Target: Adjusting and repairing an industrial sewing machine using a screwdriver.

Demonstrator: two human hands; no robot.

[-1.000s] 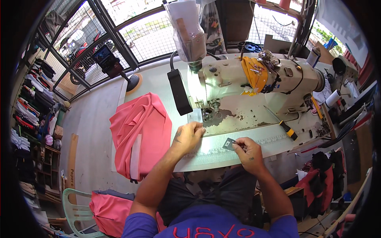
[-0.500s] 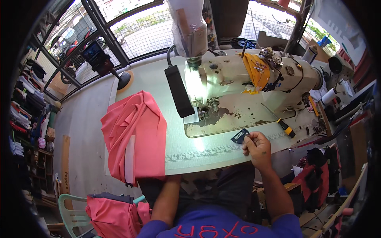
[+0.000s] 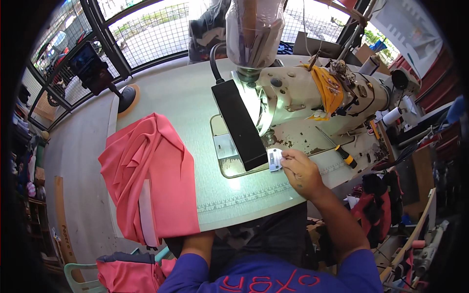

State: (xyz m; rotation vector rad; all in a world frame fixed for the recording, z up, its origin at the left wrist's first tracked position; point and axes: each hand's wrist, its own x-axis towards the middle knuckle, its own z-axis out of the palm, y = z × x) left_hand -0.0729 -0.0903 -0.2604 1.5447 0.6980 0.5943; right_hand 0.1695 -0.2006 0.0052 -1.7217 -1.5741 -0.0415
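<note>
Between the thumb and fingers of my right hand (image 3: pixel 303 172) is a small flat patch (image 3: pixel 275 160) with one curved edge and faint markings, shining pale under the lamp. It is held just above the front of the sewing machine (image 3: pixel 286 90) bed, beside the lower end of a black rectangular box (image 3: pixel 240 126). That box covers part of the needle area. My left forearm (image 3: pixel 199 244) goes under the table's front edge, so the left hand is hidden. Folded pink fabric (image 3: pixel 173 195) with a pale strip lies at the table's left, hanging over the front edge.
A screwdriver (image 3: pixel 347 155) with a yellow and black handle lies right of my right hand. A printed ruler (image 3: pixel 244 199) runs along the table front. A phone on a stand (image 3: pixel 90 66) is at the far left. More pink fabric (image 3: pixel 124 276) rests on a green chair (image 3: pixel 73 273).
My right hand has carried the patch left and away from me, toward the machine's needle area. The patch looked dark before and now looks pale. The whole view has shifted closer to the machine.
</note>
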